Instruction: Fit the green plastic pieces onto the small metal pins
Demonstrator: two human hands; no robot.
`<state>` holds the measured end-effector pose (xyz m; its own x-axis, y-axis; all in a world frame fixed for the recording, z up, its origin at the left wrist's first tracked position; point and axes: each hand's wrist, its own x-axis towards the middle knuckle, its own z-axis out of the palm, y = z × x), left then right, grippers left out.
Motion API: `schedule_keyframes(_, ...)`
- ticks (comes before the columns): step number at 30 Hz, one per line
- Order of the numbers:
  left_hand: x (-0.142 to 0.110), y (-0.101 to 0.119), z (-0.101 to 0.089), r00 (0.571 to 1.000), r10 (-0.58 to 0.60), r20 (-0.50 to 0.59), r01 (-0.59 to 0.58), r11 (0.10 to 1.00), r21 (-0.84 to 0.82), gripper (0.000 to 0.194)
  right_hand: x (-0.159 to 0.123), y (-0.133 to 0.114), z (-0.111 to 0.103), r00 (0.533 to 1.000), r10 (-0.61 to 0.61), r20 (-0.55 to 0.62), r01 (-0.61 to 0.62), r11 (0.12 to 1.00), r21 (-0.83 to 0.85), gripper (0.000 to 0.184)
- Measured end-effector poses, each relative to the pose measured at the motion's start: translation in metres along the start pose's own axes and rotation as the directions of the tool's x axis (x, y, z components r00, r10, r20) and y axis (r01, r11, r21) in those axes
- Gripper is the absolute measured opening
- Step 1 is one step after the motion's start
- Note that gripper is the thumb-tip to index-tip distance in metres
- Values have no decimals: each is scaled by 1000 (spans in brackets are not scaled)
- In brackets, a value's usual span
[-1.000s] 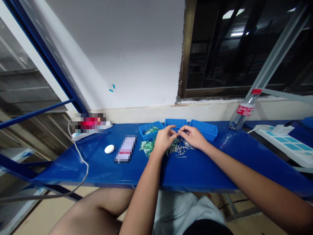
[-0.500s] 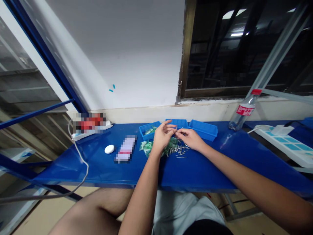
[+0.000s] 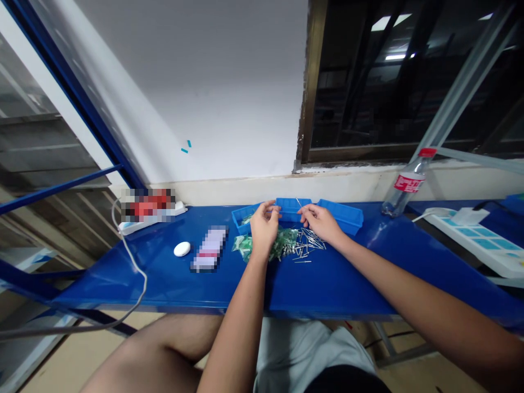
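My right hand pinches a thin metal pin that points up and left from the fingertips, in front of the middle blue bin. To its left, my left hand is raised with its fingers loosely bent and apart; I see nothing in it. Below the hands lies a pile of loose metal pins, some with thicker ends. Small green-and-clear plastic pieces, perhaps little bags, are heaped beside the pins, partly behind my left wrist. More of these pieces show in the left blue bin.
A right blue bin stands partly behind my right hand. On the blue table lie a blurred phone and a white round case. A clear bottle and power strips stand farther out; a cable crosses the left edge.
My hands have parted: the left moved slightly left, the right slightly right with the metal pin. Their fingertips were together before.
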<state>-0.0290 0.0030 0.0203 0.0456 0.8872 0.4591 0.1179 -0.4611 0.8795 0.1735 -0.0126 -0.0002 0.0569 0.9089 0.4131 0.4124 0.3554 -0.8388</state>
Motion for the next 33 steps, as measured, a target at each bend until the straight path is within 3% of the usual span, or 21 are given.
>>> schedule_keyframes(5, 1, -1, -1, 999, 2, -49, -2, 1000, 4, 31, 5, -4, 2, 997, 78, -25, -80, 994, -72, 41)
schedule_keyframes(8, 2, -3, -1, 999, 1, -52, 0, 1000, 12, 32, -1, -11, 2, 995, -93, 48, 101, 971, -216, 28)
schedule_keyframes(11, 2, -3, -2, 999, 4, -48, -3, 999, 33, 32, -10, -15, 5, 950, -240, 198, 293, 903, -314, 18)
schedule_keyframes(15, 1, -1, -1, 999, 0, -48, 1, 1000, 20, 29, -16, -11, 7, 942, -207, 264, 291, 897, -333, 23)
schedule_keyframes(19, 0, 0, -1, 999, -4, -54, 2, 999, -39, 28, -14, -1, 8, 977, -72, 201, 115, 971, -212, 18)
schedule_keyframes(23, 0, -1, 0, 1000, 16, -12, -16, 1000, -20, 25, -7, 5, 7, 994, 19, 105, -22, 999, 30, 29)
schedule_keyframes(27, -2, 0, 3, 996, 33, 83, -36, 999, 31, 27, -4, 2, 3, 999, 30, -11, -27, 975, 219, 36)
schedule_keyframes(33, -7, -4, 6, 969, 57, 240, -69, 997, 40, 47, -6, -5, 1, 995, -8, -95, 42, 928, 370, 39)
